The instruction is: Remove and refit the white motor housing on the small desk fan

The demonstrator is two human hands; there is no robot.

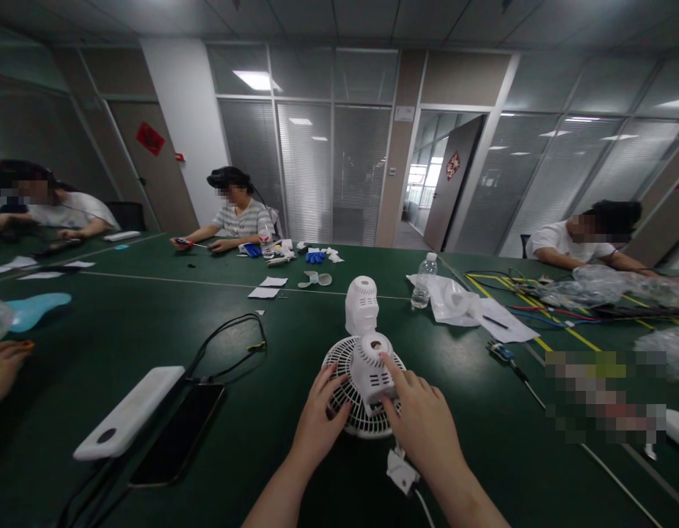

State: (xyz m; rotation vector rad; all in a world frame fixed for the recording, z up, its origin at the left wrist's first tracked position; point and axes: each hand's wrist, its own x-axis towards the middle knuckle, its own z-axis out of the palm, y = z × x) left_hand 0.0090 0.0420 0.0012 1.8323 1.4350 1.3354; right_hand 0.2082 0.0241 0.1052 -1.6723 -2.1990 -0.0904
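A small white fan with a round slotted grille (339, 356) lies face down on the green table in front of me. Its white vented motor housing (372, 370) stands up from the grille. My right hand (421, 411) grips the housing's right side, index finger near its top opening and thumb low at the front. My left hand (317, 414) rests on the grille's left part with fingers spread, close to the housing. Just behind stands a second white vented housing piece (361, 304). A cable with a white tag (401, 471) runs toward me below my right hand.
To the left lie a white power bank (130, 412), a black phone (180, 433) and looped black cable. Farther back are fan blades (314, 279), a water bottle (424, 281) and a plastic bag (454, 301). A person's hand (4, 370) shows at left; several people sit around.
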